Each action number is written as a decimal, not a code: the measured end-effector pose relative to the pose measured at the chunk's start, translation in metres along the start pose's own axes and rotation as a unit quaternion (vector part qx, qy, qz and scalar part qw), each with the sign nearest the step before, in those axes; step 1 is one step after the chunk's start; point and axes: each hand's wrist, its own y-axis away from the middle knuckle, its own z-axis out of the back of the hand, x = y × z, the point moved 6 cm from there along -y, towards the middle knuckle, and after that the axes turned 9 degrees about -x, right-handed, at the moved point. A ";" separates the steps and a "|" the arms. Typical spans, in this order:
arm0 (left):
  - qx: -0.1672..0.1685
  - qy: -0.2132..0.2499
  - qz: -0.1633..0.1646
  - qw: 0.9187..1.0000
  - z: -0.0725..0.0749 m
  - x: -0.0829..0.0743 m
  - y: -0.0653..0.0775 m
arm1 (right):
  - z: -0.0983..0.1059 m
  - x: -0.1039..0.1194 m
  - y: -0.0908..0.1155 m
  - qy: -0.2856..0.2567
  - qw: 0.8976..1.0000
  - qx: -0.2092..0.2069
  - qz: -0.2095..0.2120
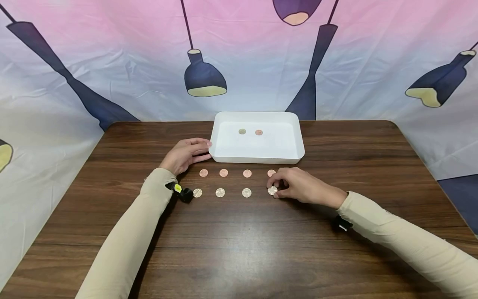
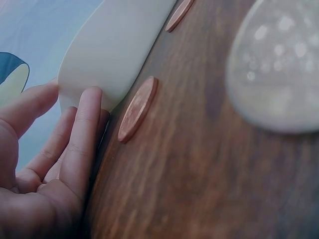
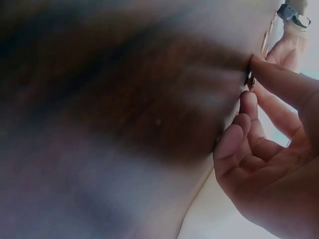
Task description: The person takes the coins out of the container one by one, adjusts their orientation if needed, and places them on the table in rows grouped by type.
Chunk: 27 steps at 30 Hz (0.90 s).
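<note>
My left hand rests its fingertips against the left side of a white tray. In the left wrist view, the fingers are fairly straight against the tray's wall. Two coins lie inside the tray, one yellowish coin and one copper coin. On the table in front, my right hand pinches a silver coin between thumb and finger, at the right end of a row of silver coins. Behind it, another copper coin is partly covered by the hand.
A row of copper coins lies near the tray's front wall. Parallel to it and closer runs the row of silver coins. Everything stands on a brown wooden table, with a printed cloth hanging behind.
</note>
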 end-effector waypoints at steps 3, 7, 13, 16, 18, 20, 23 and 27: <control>0.000 0.002 0.000 1.000 -0.001 0.000 0.000 | -0.001 -0.001 0.001 -0.013 1.000 0.004 -0.009; 0.001 0.000 -0.001 1.000 -0.001 0.000 0.000 | -0.001 -0.002 0.002 -0.020 1.000 0.009 -0.012; 0.002 -0.004 -0.002 1.000 0.000 0.000 0.001 | -0.001 -0.003 0.003 -0.021 1.000 0.009 -0.010; 0.001 -0.003 -0.002 1.000 0.000 0.000 0.000 | -0.001 -0.002 0.003 -0.021 1.000 0.009 -0.006; -0.001 -0.003 -0.001 1.000 0.001 0.000 0.000 | -0.002 -0.001 0.003 -0.020 1.000 0.008 -0.004; -0.002 -0.003 -0.001 1.000 0.001 0.000 0.000 | -0.002 0.000 0.003 -0.020 1.000 0.007 0.000; -0.002 -0.002 -0.001 1.000 0.001 0.000 0.000 | -0.002 0.001 0.004 -0.020 1.000 0.004 0.001; 0.001 0.002 -0.002 1.000 0.000 0.000 0.001 | 0.002 0.003 0.004 -0.025 1.000 -0.004 0.003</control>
